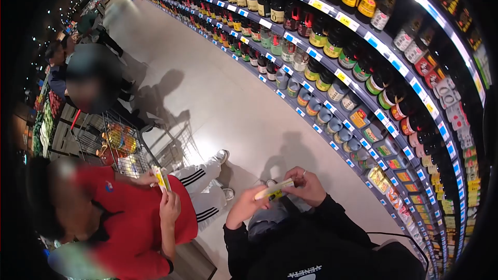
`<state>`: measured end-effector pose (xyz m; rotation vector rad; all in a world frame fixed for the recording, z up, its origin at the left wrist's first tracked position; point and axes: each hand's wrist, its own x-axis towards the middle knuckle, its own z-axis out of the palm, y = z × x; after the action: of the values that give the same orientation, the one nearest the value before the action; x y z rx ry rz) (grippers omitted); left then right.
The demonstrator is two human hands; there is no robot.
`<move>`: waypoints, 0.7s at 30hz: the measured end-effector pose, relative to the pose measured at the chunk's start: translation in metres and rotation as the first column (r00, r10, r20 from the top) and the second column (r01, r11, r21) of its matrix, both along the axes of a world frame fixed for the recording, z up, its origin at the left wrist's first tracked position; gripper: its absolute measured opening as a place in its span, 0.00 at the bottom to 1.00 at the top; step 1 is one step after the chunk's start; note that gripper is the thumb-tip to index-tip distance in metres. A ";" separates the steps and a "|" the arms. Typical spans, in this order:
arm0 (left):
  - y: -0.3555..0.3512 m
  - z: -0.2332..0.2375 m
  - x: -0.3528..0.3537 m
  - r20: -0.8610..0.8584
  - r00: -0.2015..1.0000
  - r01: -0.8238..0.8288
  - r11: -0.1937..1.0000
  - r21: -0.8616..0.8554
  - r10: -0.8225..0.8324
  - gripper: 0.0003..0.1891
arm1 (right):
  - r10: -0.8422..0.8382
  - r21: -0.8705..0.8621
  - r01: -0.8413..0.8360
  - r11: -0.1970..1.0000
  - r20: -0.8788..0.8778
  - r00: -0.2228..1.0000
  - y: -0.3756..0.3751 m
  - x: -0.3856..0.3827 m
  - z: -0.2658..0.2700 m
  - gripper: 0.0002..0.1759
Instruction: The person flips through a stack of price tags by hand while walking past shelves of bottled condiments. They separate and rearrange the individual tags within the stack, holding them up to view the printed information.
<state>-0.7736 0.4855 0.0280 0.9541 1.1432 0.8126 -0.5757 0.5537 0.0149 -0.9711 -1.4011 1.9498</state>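
Low in the middle of the view, a thin stack of yellow-and-white price labels (276, 190) with dark print is held between my two hands in front of my black top. My left hand (247, 205) is closed on its left end. The fingers of my right hand (308, 189), one with a ring, pinch its right end. To my left, a person in a red shirt (129, 212) holds a similar yellow-and-white strip (162, 179) in both hands.
Curved shelves (337, 67) of bottles and jars with price tags run along the right. At left stands a wire shopping cart (122, 145) with goods in it, near other people. Pale floor (223, 93) lies between.
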 end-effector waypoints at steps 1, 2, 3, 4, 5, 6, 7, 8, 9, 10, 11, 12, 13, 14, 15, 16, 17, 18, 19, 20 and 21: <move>0.016 -0.001 -0.009 -0.039 0.997 -0.066 0.998 -0.016 0.066 0.07 | 0.002 -0.017 -0.002 1.000 0.005 1.000 0.013 -0.009 0.001 0.14; 0.029 0.005 -0.016 -0.039 0.997 -0.065 0.998 -0.025 0.064 0.07 | -0.050 -0.041 0.048 0.998 -0.055 0.997 0.029 -0.020 0.005 0.14; 0.046 0.011 -0.024 -0.037 0.985 -0.171 0.985 -0.029 0.170 0.09 | -0.103 -0.059 0.096 0.994 -0.114 0.988 0.049 -0.031 0.008 0.14; 0.063 0.014 -0.030 -0.035 0.961 -0.275 0.961 -0.033 0.274 0.10 | -0.102 -0.059 0.096 0.994 -0.113 0.988 0.067 -0.040 0.010 0.14; 0.080 0.016 -0.035 -0.034 0.960 -0.277 0.960 -0.035 0.276 0.10 | -0.113 -0.071 0.106 0.992 -0.101 0.989 0.085 -0.049 0.011 0.13; 0.099 0.017 -0.040 -0.013 0.942 -0.334 0.942 0.017 0.335 0.13 | -0.123 -0.082 0.115 0.990 -0.088 0.989 0.103 -0.058 0.011 0.13; 0.116 0.018 -0.047 0.008 0.921 -0.390 0.918 0.068 0.390 0.15 | -0.120 -0.084 0.112 0.990 -0.088 0.989 0.122 -0.068 0.011 0.13; 0.133 0.018 -0.054 0.031 0.895 -0.446 0.888 0.115 0.445 0.18 | -0.095 -0.090 0.086 0.992 -0.107 0.990 0.142 -0.078 0.010 0.12; 0.151 0.018 -0.065 0.055 0.906 -0.424 0.896 0.136 0.420 0.26 | -0.072 -0.097 0.060 0.994 -0.129 0.989 0.161 -0.089 0.010 0.11; 0.171 0.022 -0.073 0.050 0.905 -0.425 0.895 0.134 0.422 0.26 | -0.071 -0.100 0.058 0.993 -0.132 0.989 0.183 -0.102 0.012 0.11; 0.191 0.029 -0.079 0.118 0.881 -0.471 0.871 0.141 0.458 0.29 | -0.050 -0.112 0.034 0.993 -0.143 0.988 0.204 -0.113 0.016 0.11; 0.211 0.034 -0.085 0.188 0.852 -0.517 0.843 0.147 0.489 0.33 | -0.028 -0.119 0.009 0.993 -0.153 0.988 0.226 -0.124 0.022 0.11; 0.224 0.024 -0.097 0.059 0.854 -0.518 0.833 0.195 0.517 0.39 | -0.027 -0.149 0.003 0.989 -0.162 0.986 0.248 -0.136 0.030 0.09; 0.239 0.026 -0.104 0.066 0.850 -0.524 0.828 0.199 0.523 0.39 | -0.019 -0.142 -0.003 0.990 -0.159 0.987 0.268 -0.148 0.032 0.09; 0.255 0.028 -0.112 0.138 0.798 -0.601 0.753 0.267 0.587 0.41 | 0.045 -0.124 -0.071 0.990 -0.205 0.978 0.288 -0.161 0.032 0.08; 0.269 0.029 -0.120 0.211 0.738 -0.672 0.667 0.321 0.641 0.44 | 0.108 -0.109 -0.139 0.984 -0.249 0.962 0.306 -0.176 0.032 0.08; 0.280 0.027 -0.127 0.269 0.672 -0.741 0.615 0.270 0.690 0.44 | 0.128 -0.124 -0.164 0.979 -0.261 0.957 0.321 -0.193 0.035 0.08; 0.291 0.023 -0.135 0.265 0.663 -0.749 0.611 0.258 0.701 0.44 | 0.135 -0.137 -0.174 0.975 -0.257 0.957 0.335 -0.210 0.037 0.08; 0.301 0.018 -0.141 0.386 0.580 -0.814 0.526 0.247 0.717 0.44 | 0.181 -0.135 -0.214 0.967 -0.223 0.958 0.349 -0.226 0.039 0.07; 0.310 0.015 -0.151 0.502 0.488 -0.871 0.435 0.228 0.714 0.43 | 0.227 -0.129 -0.254 0.959 -0.190 0.955 0.360 -0.243 0.041 0.07; 0.321 0.018 -0.162 0.443 0.508 -0.861 0.423 0.283 0.739 0.38 | 0.234 -0.156 -0.265 0.951 -0.194 0.953 0.368 -0.261 0.042 0.08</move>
<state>-0.9354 0.8064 0.0458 0.5831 1.1795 2.0613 -0.8369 0.9213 0.0567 -0.7049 -1.3179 2.3227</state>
